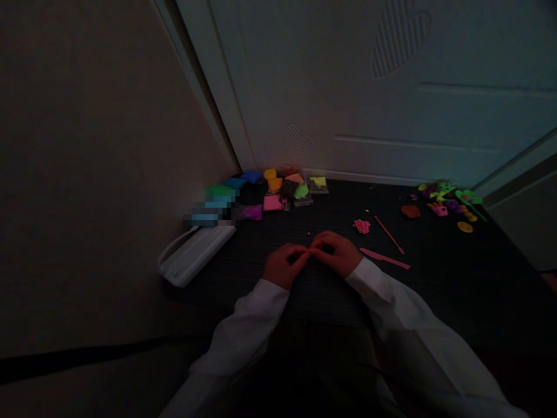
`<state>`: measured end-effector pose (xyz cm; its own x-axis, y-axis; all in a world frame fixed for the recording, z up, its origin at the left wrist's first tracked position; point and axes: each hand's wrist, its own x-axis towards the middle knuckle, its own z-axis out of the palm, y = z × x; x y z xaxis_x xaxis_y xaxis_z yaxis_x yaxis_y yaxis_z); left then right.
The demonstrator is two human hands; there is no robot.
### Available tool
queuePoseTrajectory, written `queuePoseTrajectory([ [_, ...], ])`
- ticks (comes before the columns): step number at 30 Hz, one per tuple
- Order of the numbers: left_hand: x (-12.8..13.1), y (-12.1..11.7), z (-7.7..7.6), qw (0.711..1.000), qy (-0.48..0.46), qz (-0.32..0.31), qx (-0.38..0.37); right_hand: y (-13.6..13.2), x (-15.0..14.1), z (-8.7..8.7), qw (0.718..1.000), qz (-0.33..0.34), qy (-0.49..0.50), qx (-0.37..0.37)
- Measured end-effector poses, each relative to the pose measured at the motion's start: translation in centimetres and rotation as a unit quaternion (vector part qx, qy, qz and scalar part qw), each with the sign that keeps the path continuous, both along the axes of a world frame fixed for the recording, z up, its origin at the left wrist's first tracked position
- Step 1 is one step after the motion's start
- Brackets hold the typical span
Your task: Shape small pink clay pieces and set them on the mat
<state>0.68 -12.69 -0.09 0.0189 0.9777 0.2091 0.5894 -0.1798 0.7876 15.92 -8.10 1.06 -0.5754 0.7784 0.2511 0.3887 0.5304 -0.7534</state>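
Pink bit (309, 251) sits between the narrowly pinched fingertips (315, 253) of left hand (282, 265) and right hand (342, 252), pink cluster (361, 226) at their two o'clock.

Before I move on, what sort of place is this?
Probably a dim corner of a home, perhaps a craft spot: a dark table stands before a pale panel with heart reliefs, and colourful packets and a pink knife lie on the table.

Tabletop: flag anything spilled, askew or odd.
A tiny yellow-green scrap lies loose beyond the pink cluster, away from the packets, and a pink speck sits alone by the right hand. Both look like stray bits. No damage shows in this dim view.
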Motion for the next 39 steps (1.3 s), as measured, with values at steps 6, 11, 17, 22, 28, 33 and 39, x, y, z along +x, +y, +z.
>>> queuePoseTrajectory([
  [6,0.05,0.05,-0.04,1.000,-0.005,0.013,-0.007,0.06,0.02,0.00,1.000,0.006,0.015,-0.009],
  [11,-0.03,0.14,-0.13,1.000,-0.020,-0.008,-0.011,0.09,0.05,-0.13,1.000,0.009,0.022,-0.020],
  [17,-0.06,0.10,0.00,1.000,-0.006,-0.007,-0.017,0.13,-0.01,-0.25,0.999,0.014,0.045,-0.007],
  [22,-0.06,0.11,-0.36,1.000,-0.010,-0.007,-0.012,0.14,-0.12,-0.13,0.998,0.014,0.055,-0.001],
  [28,-0.09,0.15,-0.39,1.000,-0.007,-0.013,-0.010,0.05,-0.11,-0.19,0.997,0.017,0.071,-0.014],
  [33,-0.04,0.18,-0.18,1.000,-0.003,-0.012,-0.012,0.07,-0.08,-0.23,0.998,0.010,0.066,-0.022],
  [39,0.02,0.22,-0.42,1.000,-0.004,0.005,-0.014,0.09,-0.06,-0.18,0.998,0.002,0.067,-0.020],
])
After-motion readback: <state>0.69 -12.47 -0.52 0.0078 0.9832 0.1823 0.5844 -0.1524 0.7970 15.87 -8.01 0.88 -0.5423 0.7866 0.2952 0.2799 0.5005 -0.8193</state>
